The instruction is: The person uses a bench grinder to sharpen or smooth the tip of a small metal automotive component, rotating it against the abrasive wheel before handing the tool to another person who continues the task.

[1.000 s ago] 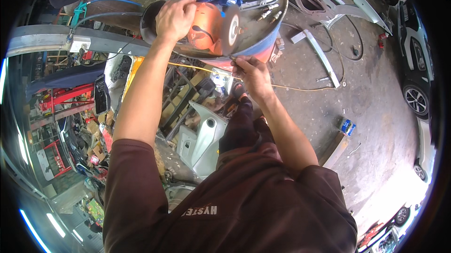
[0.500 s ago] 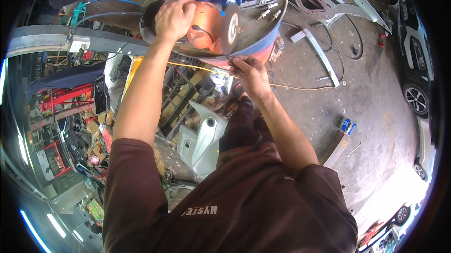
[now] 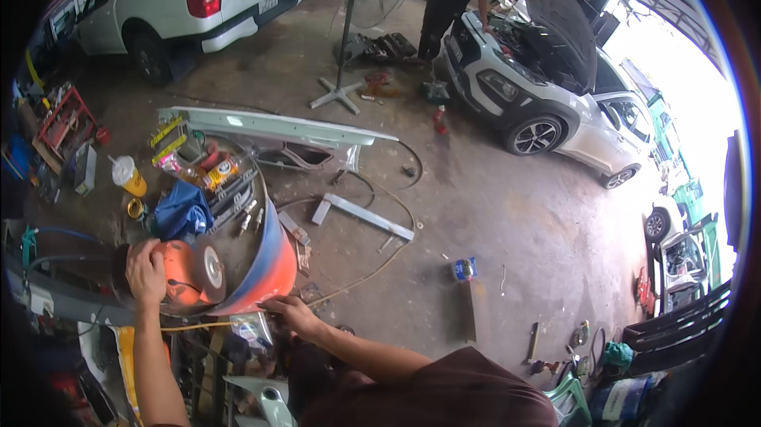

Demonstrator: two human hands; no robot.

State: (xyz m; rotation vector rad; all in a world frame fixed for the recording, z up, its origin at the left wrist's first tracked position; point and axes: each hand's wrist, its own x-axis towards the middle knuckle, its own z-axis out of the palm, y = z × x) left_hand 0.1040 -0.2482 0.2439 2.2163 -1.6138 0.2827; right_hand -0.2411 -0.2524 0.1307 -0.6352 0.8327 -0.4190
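An orange bench grinder sits on a blue-and-red drum, its round grinding wheel facing right. My left hand is closed over the left part of the grinder's housing. Beside the drum's near red wall is my right hand, to the right of and below the wheel. Its fingers are pressed together; whatever they hold is too small to make out. Behind the grinder, a blue cloth lies on the drum top near two spark plugs.
Pale car body panels lie beyond the drum. A metal angle piece and a hose are on the floor to the right, with a blue can. Farther off stand a fan, a person and a car with its hood up.
My view has swung up and to the right, bringing in the cars, the fan and the person. My right hand has come away from the wheel; the left stays on the grinder.
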